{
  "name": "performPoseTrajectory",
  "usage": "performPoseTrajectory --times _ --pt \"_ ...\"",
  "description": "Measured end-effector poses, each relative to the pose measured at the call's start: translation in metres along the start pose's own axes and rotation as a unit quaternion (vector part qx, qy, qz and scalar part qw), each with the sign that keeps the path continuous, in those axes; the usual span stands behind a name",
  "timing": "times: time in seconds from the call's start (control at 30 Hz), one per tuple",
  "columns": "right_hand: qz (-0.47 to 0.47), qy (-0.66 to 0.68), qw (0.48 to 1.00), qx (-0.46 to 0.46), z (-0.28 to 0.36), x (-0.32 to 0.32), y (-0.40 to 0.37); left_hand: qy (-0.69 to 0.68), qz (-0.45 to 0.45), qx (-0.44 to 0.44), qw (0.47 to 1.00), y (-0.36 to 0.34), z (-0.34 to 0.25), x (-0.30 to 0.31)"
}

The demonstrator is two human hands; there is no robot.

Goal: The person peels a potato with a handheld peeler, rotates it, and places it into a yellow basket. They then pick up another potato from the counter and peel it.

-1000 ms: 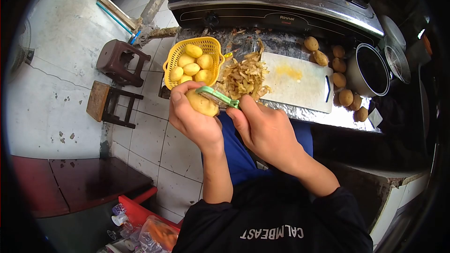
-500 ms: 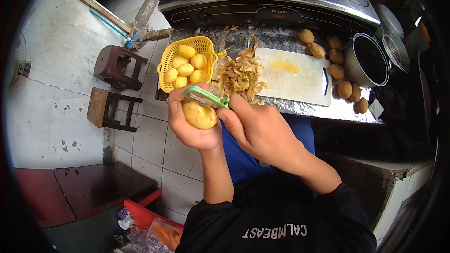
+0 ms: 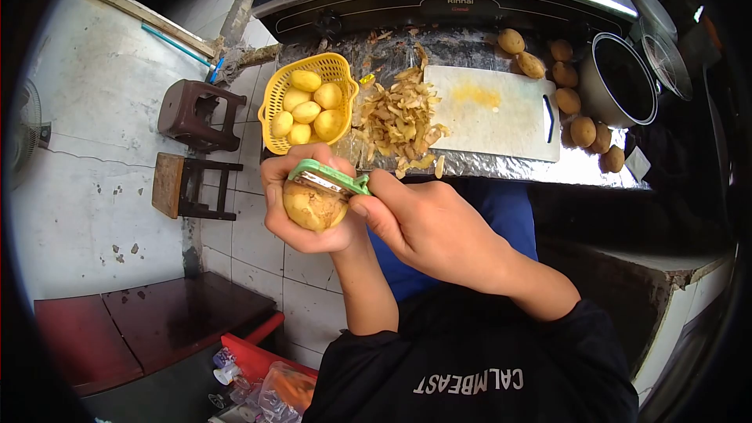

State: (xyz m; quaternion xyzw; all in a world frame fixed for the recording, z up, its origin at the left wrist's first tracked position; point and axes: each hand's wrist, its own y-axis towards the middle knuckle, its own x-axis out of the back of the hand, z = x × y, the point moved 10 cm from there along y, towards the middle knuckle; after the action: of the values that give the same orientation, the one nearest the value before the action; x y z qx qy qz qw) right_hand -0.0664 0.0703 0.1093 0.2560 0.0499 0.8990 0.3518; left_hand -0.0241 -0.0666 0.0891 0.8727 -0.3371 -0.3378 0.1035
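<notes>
My left hand (image 3: 309, 240) is wrapped round a partly peeled potato (image 3: 313, 208) with brownish skin still showing on its face. In my right hand (image 3: 439, 223) is a green peeler (image 3: 337, 178), its blade lying across the upper side of the potato. Just beyond my left hand, a yellow basket (image 3: 342, 70) holds several peeled potatoes (image 3: 306, 112). A heap of potato peelings (image 3: 399, 113) lies to the right of the basket, beside a white cutting board (image 3: 501, 129) with a yellow stain.
Several unpeeled potatoes (image 3: 583, 131) surround a metal pot (image 3: 599, 106) at the right. A black stove (image 3: 376, 12) stands along the back. Two stools, a brown plastic one (image 3: 192, 115) and a wooden one (image 3: 168, 185), are on the left. A red-brown table (image 3: 149, 321) is at lower left.
The potato has turned in my left hand, so browner skin now faces up. Both hands and the peeler sit slightly further left; the view has shifted a little.
</notes>
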Motion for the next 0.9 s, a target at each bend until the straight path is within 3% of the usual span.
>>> performPoseTrajectory --times 0.13,0.27,0.33,0.5,0.57,0.63,0.7,0.73,0.77,0.83,0.87,0.9 --pt "0.007 0.011 1.000 -0.007 -0.004 0.000 0.001 0.052 -0.027 -0.040 0.997 -0.004 -0.005 -0.003" --pt "0.000 0.014 1.000 0.000 0.000 -0.001 -0.001 0.040 -0.033 -0.019 0.999 -0.001 -0.004 0.005" --pt "0.020 0.028 0.999 -0.020 -0.004 -0.006 -0.003 -0.076 0.036 -0.038 0.996 0.002 -0.005 0.000" --pt "0.012 0.009 1.000 -0.021 -0.005 -0.006 -0.001 -0.146 0.120 -0.024 0.982 0.009 -0.003 -0.021" --pt "-0.073 -0.065 0.995 0.007 -0.003 0.011 -0.002 -0.160 0.100 0.060 0.980 0.007 0.010 -0.035" --pt "-0.065 -0.076 0.995 -0.002 -0.014 0.016 0.000 -0.135 0.126 0.080 0.980 0.006 0.021 -0.027" --pt "-0.076 -0.089 0.993 0.017 -0.024 0.013 -0.004 0.035 0.136 0.163 0.977 0.002 0.042 -0.020" --pt "-0.059 -0.093 0.994 -0.020 -0.037 0.009 -0.005 0.068 0.181 0.232 0.953 -0.007 0.044 -0.026" --pt "-0.059 -0.093 0.994 -0.020 -0.044 0.003 -0.007 0.068 0.181 0.232 0.953 -0.004 0.041 -0.021" --pt "-0.106 -0.083 0.991 -0.008 -0.053 0.004 -0.012 0.133 0.297 0.380 0.866 -0.025 0.065 -0.020" --pt "-0.104 -0.084 0.991 -0.007 -0.054 0.005 -0.012 0.052 0.304 0.402 0.862 -0.026 0.066 -0.018" --pt "-0.111 -0.111 0.988 0.005 -0.052 0.006 -0.011 0.053 0.304 0.400 0.863 -0.029 0.067 -0.024"
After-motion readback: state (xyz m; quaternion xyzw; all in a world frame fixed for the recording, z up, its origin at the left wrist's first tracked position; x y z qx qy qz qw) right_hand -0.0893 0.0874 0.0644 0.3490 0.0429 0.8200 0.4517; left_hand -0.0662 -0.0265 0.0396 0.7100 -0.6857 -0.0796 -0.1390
